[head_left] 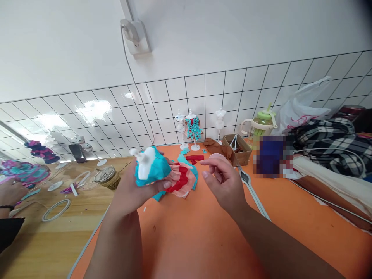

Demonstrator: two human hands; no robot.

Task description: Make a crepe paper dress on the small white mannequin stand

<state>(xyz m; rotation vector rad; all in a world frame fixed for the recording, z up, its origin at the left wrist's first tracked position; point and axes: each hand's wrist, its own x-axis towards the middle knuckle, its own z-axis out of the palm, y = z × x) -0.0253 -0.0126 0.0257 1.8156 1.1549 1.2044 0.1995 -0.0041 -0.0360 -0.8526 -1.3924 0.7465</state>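
My left hand (136, 190) grips a small white mannequin doll (151, 166) dressed in a teal top and a ruffled red, pink and teal skirt (181, 179). It is held tilted above the orange mat (188, 232). My right hand (223, 180) hovers just right of the skirt, fingers loosely curled and apart, with nothing in it. Teal scraps and a red strip (195, 157) lie on the mat behind the doll.
Three small mannequin stands (192, 130) line the tiled wall, one in a teal dress. A cardboard box (236, 149), green-lidded jug (260, 126), plastic bag and plaid cloth sit at right. Metal tweezers (252, 192) lie nearby. Another person's hand (10, 192), a jar (107, 176) and tape rings occupy the wooden table at left.
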